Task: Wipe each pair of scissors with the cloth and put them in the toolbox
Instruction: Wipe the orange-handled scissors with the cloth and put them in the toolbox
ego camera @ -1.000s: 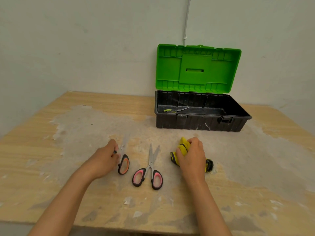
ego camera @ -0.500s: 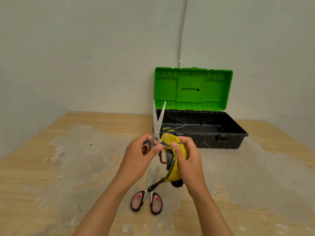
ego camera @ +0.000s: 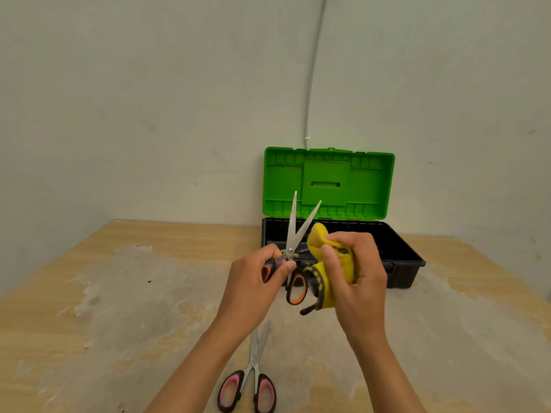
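Observation:
My left hand [ego camera: 253, 284] grips the orange-and-black handled scissors [ego camera: 293, 231] by one handle, blades spread and pointing up in front of the toolbox. My right hand [ego camera: 357, 275] holds the bunched yellow cloth [ego camera: 320, 236] with its dark trim, just right of the blades and touching the handle area. A second pair with pink-and-black handles [ego camera: 253, 380] lies flat on the table below my hands. The black toolbox [ego camera: 405, 254] stands behind with its green lid [ego camera: 328, 183] upright; my hands hide most of its inside.
The wooden table [ego camera: 89, 323] carries a wide pale stained patch. It stands in a corner of grey walls, with a thin cable [ego camera: 311, 84] running down the wall behind the toolbox.
Both hands lifted from the table with the orange scissors and the cloth. The blades have spread wider, and the cloth has risen beside them. The view tilted upward.

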`<state>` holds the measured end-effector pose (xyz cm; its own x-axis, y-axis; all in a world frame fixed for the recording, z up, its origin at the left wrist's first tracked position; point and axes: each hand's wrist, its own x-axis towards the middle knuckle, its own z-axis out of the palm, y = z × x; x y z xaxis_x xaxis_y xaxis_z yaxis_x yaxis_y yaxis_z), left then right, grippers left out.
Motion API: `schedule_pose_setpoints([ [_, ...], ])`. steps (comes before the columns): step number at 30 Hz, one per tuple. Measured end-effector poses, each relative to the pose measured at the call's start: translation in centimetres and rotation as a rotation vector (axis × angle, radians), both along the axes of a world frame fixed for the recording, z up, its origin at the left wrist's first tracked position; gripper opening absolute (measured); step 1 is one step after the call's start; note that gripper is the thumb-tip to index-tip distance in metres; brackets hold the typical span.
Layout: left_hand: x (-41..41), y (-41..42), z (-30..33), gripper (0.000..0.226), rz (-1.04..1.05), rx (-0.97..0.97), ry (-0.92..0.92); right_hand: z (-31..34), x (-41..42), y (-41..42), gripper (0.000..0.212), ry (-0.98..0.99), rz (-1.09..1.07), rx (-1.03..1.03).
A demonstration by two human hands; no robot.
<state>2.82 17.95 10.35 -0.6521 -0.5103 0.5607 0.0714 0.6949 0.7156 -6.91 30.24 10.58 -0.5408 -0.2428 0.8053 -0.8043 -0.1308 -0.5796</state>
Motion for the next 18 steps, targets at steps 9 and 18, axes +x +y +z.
schedule_pose_setpoints([
  [9, -0.5, 1.2, 0.8, 0.031, 0.012, -0.007, 0.045, 2.5, -1.6, -2.3, 0.013, 0.088, -0.233, 0.047],
  [18, -0.1, 0.9, 0.8, 0.029, 0.006, 0.007, 0.018, 2.8, -1.6, -2.3, 0.009, 0.039, -0.189, 0.123],
])
